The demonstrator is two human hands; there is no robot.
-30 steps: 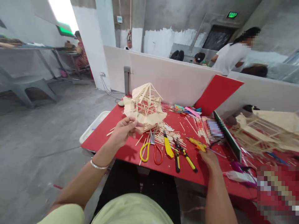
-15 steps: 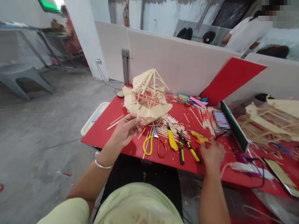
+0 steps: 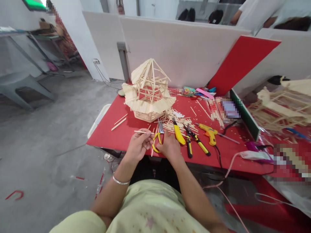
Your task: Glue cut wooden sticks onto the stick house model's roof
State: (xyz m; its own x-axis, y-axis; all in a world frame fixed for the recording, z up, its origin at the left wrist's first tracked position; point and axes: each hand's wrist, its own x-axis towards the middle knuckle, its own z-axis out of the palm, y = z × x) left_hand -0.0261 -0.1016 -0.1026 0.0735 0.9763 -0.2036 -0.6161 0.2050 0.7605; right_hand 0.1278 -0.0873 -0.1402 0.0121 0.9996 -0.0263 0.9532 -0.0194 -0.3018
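A model house of thin wooden sticks [image 3: 148, 92] stands on the red table [image 3: 114, 137], free of both hands. My left hand [image 3: 138, 147] is at the table's near edge, its fingers pinched on a thin wooden stick [image 3: 143, 132] held level. My right hand [image 3: 170, 147] lies over the handles of the yellow and red scissors [image 3: 158, 136], fingers curled on them. A heap of loose sticks [image 3: 178, 123] lies just beyond the scissors.
A yellow utility knife [image 3: 179, 135], pliers [image 3: 197, 142] and a yellow glue gun [image 3: 211, 133] lie right of my hands. A second stick model [image 3: 279, 106] sits at far right. White partitions [image 3: 182, 58] back the table. Other people work beyond them.
My left hand set the stick house down on the table and now pinches a single stick. My right hand moved left from the glue gun onto the scissors.
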